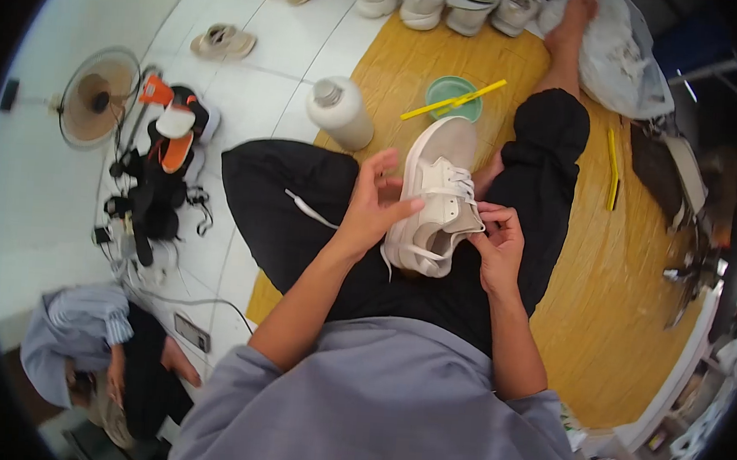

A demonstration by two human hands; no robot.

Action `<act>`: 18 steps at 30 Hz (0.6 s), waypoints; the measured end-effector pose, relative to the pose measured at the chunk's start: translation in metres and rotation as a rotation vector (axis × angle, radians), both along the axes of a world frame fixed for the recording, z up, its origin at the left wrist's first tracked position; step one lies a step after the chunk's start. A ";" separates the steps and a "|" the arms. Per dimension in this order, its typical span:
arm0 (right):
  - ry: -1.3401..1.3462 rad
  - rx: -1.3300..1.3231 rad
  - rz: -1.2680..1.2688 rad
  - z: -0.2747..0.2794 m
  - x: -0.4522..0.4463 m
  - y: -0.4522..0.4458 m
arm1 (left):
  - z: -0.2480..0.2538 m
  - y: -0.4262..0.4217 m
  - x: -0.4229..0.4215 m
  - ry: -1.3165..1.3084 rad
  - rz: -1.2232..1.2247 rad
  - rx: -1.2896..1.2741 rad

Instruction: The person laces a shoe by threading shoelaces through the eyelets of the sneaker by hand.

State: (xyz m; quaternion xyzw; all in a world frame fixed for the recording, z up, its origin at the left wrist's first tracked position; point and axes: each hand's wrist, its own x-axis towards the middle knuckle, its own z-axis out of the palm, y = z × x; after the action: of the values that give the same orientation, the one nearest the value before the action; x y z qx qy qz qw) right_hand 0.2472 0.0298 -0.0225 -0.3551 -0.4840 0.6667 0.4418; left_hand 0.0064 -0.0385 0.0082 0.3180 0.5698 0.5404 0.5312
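Observation:
A pale beige sneaker rests on my lap, its toe pointing away from me and its opening facing me. White shoelace crosses its upper part, and a loose lace end lies over my left thigh. My left hand is at the shoe's left side with fingers apart, the thumb against the side panel. At the right eyelet edge, my right hand has its fingertips pinched on the sneaker; whether lace is between them is hidden.
Beyond the shoe are a green bowl with a yellow stick across it and a white bottle. Several shoes line the far edge. A fan stands left; another person sits lower left. A plastic bag lies upper right.

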 end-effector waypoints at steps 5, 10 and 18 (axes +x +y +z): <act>-0.005 -0.044 0.122 0.010 0.007 0.002 | -0.021 0.008 0.006 -0.520 -0.123 -0.090; -0.511 0.487 0.355 0.078 0.028 0.023 | -0.019 0.003 0.008 -0.504 -0.362 -0.079; -1.039 1.248 0.335 0.098 -0.006 0.026 | -0.015 0.018 0.020 -0.313 -0.654 0.178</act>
State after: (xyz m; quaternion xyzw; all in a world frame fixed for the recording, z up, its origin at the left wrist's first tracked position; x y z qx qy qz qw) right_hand 0.2410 0.0556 0.0758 -0.2308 -0.9539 0.0833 0.1726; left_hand 0.0261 -0.0200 -0.0072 0.4415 0.3008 0.4317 0.7268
